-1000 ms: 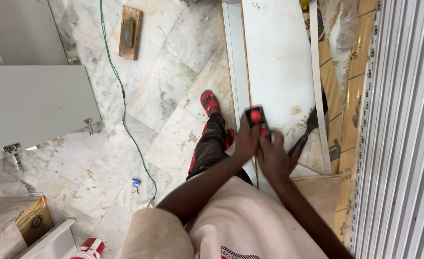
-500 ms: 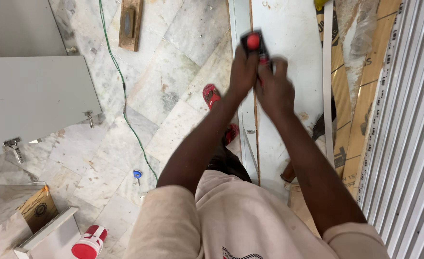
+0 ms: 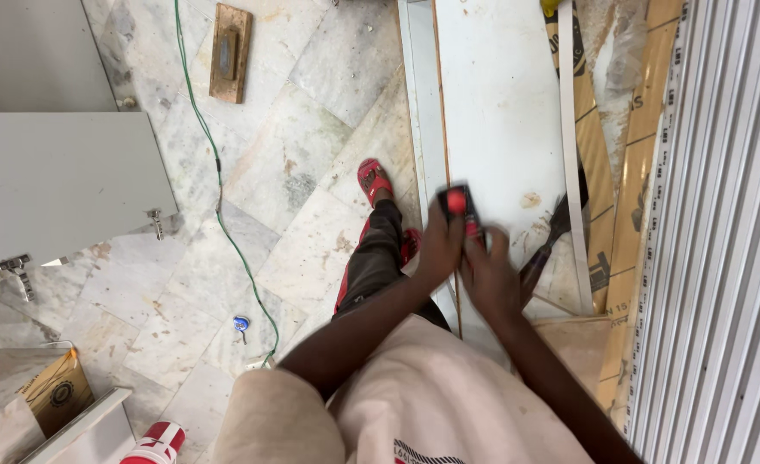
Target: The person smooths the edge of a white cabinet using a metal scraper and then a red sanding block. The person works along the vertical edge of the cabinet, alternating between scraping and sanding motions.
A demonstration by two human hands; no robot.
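Both my hands grip one small black tool with a red top (image 3: 458,206), blurred by motion, pressed against the edge of a long white board (image 3: 500,129). My left hand (image 3: 438,249) wraps it from the left and my right hand (image 3: 489,275) sits just behind it on the right. A thin wooden edge strip (image 3: 446,155) runs along the board under the tool. My leg in dark trousers (image 3: 371,258) and a red sandal (image 3: 373,179) stand on the marble floor (image 3: 294,146) to the left.
A green cable (image 3: 216,189) snakes across the floor. A wooden float (image 3: 229,53) lies at the top. A grey cabinet door with hinges (image 3: 62,189) is at left, a corrugated shutter (image 3: 732,258) at right. A dark-handled tool (image 3: 547,241) lies on the board. A red-and-white can (image 3: 156,442) stands bottom left.
Both hands with the tool have pulled back toward me along the board edge after reaching farther up half a second ago. The view has shifted a little.
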